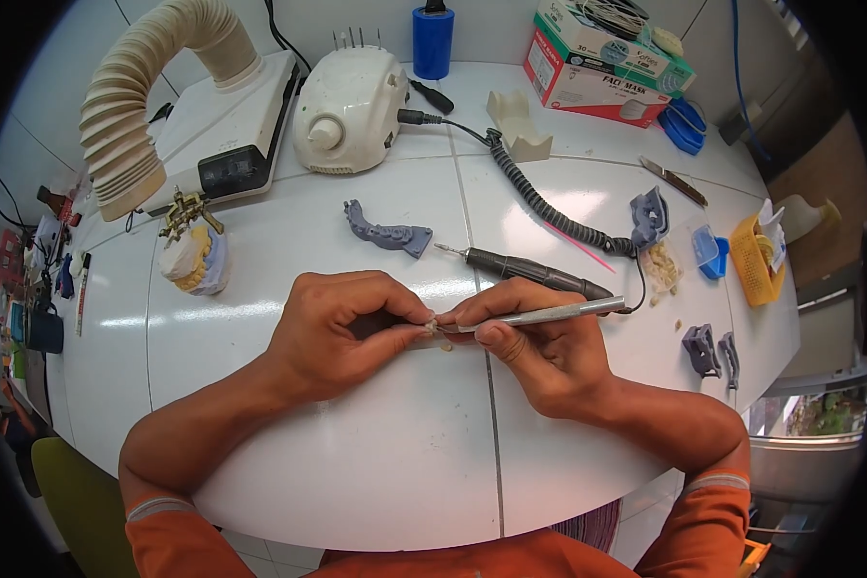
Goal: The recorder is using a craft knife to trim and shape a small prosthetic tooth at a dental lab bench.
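My left hand (328, 323) pinches a tiny pale, tooth-like piece (433, 328) between thumb and forefinger, over the middle of the white table. My right hand (559, 361) grips a slim silver-handled craft knife (573, 310) like a pen, its tip touching or very close to that piece. Fingers partly cover both the piece and the blade. Just under the fingertips shows a small tan bit (446, 345). Beyond my hands lie a grey dental arch model (385, 233) and a black rotary handpiece (525, 270) with a metal bur pointing left.
At the back stand a white box with a ribbed hose (116, 144) and a cream control unit (347, 116). Left is a brass articulator (188, 217) with a plaster model. Rightward are a coiled cord (539, 197), loose teeth (663, 265), a pocketknife (674, 181), a yellow basket (756, 260) and grey models (701, 349).
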Demonstrator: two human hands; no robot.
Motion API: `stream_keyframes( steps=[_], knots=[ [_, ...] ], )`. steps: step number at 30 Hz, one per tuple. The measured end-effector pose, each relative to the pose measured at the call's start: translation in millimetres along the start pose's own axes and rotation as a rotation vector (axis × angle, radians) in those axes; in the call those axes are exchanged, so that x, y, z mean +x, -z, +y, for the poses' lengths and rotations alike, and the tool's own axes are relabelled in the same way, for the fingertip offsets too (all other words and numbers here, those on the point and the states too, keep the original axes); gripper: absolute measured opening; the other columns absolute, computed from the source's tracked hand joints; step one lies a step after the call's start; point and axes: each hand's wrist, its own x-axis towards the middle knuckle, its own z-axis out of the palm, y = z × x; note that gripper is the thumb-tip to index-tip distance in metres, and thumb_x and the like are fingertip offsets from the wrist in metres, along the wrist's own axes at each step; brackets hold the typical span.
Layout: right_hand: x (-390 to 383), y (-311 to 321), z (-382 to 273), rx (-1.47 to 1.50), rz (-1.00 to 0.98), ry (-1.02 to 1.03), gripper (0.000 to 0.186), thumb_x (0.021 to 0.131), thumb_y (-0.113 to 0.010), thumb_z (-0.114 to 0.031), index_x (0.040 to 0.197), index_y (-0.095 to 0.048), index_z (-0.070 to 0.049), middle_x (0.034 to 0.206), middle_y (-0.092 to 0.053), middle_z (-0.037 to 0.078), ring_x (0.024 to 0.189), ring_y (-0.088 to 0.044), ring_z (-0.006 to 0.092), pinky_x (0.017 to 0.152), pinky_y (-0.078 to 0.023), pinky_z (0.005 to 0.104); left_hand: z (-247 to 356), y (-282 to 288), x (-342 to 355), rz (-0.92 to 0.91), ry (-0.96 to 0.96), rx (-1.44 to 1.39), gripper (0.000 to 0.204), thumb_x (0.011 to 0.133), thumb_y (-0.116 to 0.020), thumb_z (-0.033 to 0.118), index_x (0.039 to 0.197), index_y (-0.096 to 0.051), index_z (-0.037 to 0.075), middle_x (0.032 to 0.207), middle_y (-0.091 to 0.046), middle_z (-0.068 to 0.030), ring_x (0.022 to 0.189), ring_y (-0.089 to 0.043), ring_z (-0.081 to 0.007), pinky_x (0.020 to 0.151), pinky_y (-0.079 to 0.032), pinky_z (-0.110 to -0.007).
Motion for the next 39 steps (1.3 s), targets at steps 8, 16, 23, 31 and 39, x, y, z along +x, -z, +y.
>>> stream_keyframes(
  steps=[8, 16, 23, 31, 39],
  knots=[
    [-0.2, -1.9, 5.3, -0.047, 0.022, 0.028, 0.02, 0.112, -0.065, -0.008, 0.122, -0.069, 0.008, 0.113, -0.076, 0.016, 0.106, -0.071, 0.0178, 0.091, -0.057, 0.0311, -0.2, -0.3, 0.8, 0.001, -0.02, 0.019, 0.011, 0.09, -0.084, -0.002, 0.101, -0.081, -0.002, 0.095, -0.082, -0.0116, 0.086, -0.081, -0.0186, 0.075, -0.064, -0.029],
    [1.9, -7.1, 5.4, 0.054, 0.099, 0.065, 0.018, 0.112, -0.066, -0.008, 0.121, -0.07, 0.007, 0.105, -0.075, 0.01, 0.097, -0.07, 0.0119, 0.084, -0.056, 0.0267, 0.0, 0.8, 3.1, 0.006, -0.02, 0.019, 0.01, 0.091, -0.084, -0.001, 0.1, -0.08, -0.002, 0.095, -0.082, -0.0117, 0.085, -0.08, -0.0183, 0.075, -0.064, -0.03],
    [1.3, -6.7, 3.6, 0.042, 0.078, 0.04, 0.017, 0.111, -0.067, -0.008, 0.12, -0.07, 0.007, 0.101, -0.075, 0.01, 0.094, -0.069, 0.011, 0.081, -0.055, 0.0263, 1.7, 2.0, 1.1, -0.022, -0.012, 0.03, 0.014, 0.088, -0.084, -0.009, 0.1, -0.08, -0.003, 0.1, -0.082, -0.0127, 0.091, -0.081, -0.018, 0.079, -0.065, -0.029],
    [2.7, -5.5, 2.7, 0.002, 0.106, 0.062, 0.015, 0.109, -0.069, -0.007, 0.118, -0.073, 0.004, 0.099, -0.077, 0.01, 0.094, -0.072, 0.0129, 0.08, -0.056, 0.0279, 1.3, 1.6, 2.0, -0.025, -0.024, 0.043, 0.016, 0.087, -0.084, -0.009, 0.1, -0.081, -0.002, 0.101, -0.082, -0.0131, 0.092, -0.081, -0.0189, 0.079, -0.065, -0.03],
    [2.5, -7.0, 5.4, -0.047, 0.107, 0.055, 0.012, 0.108, -0.07, -0.006, 0.115, -0.073, 0.003, 0.097, -0.078, 0.011, 0.093, -0.074, 0.0138, 0.081, -0.058, 0.0293, 2.2, 0.2, 1.7, -0.024, -0.023, 0.055, 0.016, 0.085, -0.085, -0.01, 0.099, -0.081, -0.002, 0.101, -0.082, -0.0133, 0.092, -0.081, -0.0197, 0.079, -0.064, -0.03]
  ],
)
